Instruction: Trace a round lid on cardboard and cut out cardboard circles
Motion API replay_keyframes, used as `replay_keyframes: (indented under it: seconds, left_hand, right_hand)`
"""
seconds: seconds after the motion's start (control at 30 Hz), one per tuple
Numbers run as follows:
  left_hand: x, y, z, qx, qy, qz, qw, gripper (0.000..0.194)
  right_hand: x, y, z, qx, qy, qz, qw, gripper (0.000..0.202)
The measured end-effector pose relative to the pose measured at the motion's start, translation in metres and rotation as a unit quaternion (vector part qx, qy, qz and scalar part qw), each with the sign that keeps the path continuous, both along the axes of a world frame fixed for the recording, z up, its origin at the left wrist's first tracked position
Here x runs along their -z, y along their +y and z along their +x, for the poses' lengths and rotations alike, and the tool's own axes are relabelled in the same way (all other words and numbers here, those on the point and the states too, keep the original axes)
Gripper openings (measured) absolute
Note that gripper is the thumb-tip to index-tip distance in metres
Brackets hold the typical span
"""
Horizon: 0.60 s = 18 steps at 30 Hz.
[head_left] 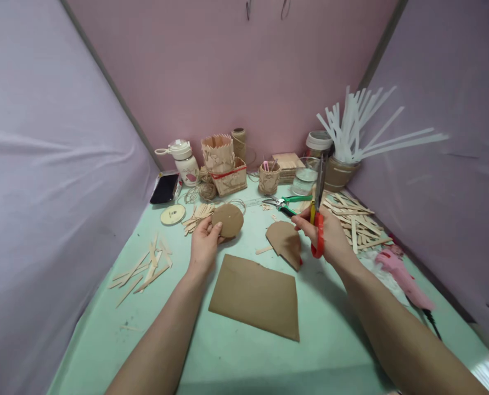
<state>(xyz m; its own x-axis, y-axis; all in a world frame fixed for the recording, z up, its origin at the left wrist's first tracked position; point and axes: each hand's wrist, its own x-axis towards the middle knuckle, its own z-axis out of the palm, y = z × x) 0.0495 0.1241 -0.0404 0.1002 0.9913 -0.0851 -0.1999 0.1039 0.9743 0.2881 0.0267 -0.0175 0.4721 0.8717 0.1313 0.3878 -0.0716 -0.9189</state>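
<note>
The left hand (205,241) pinches a round cardboard disc (228,220) by its near edge, thumb on one face and fingers behind, so the brown circle stands clear of the worktop (174,307) with its whole outline in view; it hangs just above the pale green surface, beside a small heap of wooden sticks (198,215). The right hand (329,236) is closed through the red loops of a pair of scissors (319,216), whose blades point up and away from the body, closed or nearly so as far as can be told, which keeps the tips off the work. Under that hand an offcut of cardboard (284,241) with a curved edge hangs from or leans against the fingers; whether it is gripped cannot be told. A larger cardboard sheet (254,296) lies flat in the middle of the worktop, close to the body between both forearms, within easy reach. Supplies are pushed to the edges, leaving the centre for cutting: loose stick pieces (143,267) to the left, a spread of long sticks (357,219) to the right, green-handled cutters (287,203) beyond the offcut, a pink glue gun (403,277) by the right forearm, and at the back wall a bottle (184,162), woven baskets (223,164), a twine spool (239,144) and a jar of white strips (343,159).
</note>
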Motion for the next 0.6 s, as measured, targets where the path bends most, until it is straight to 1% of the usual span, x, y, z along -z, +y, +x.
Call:
replay_keyframes:
  seconds: [0.07,0.13,0.2,0.3,0.43,0.6]
  left_hand:
    - [0.006,0.002,0.000,0.005,0.027,0.000,1.000,0.047]
    - [0.011,0.002,0.001,0.019,0.046,0.008,0.999,0.052]
    - [0.014,0.000,0.002,0.038,0.065,0.018,0.997,0.053]
    - [0.014,-0.004,0.004,0.069,0.075,0.020,0.995,0.051]
    - [0.011,-0.009,0.006,0.096,0.057,0.006,0.994,0.053]
    - [0.006,-0.011,0.008,0.088,0.029,-0.020,0.995,0.055]
  right_hand:
    - [0.002,0.001,0.008,0.017,-0.093,-0.080,0.992,0.041]
    - [0.006,0.002,0.015,0.040,-0.171,-0.160,0.971,0.042]
    - [0.012,0.003,0.019,0.058,-0.198,-0.199,0.958,0.043]
    - [0.024,0.007,0.022,0.057,-0.190,-0.218,0.956,0.043]
    - [0.038,0.015,0.023,0.047,-0.147,-0.218,0.964,0.041]
    - [0.040,0.018,0.030,0.037,-0.041,-0.172,0.984,0.041]
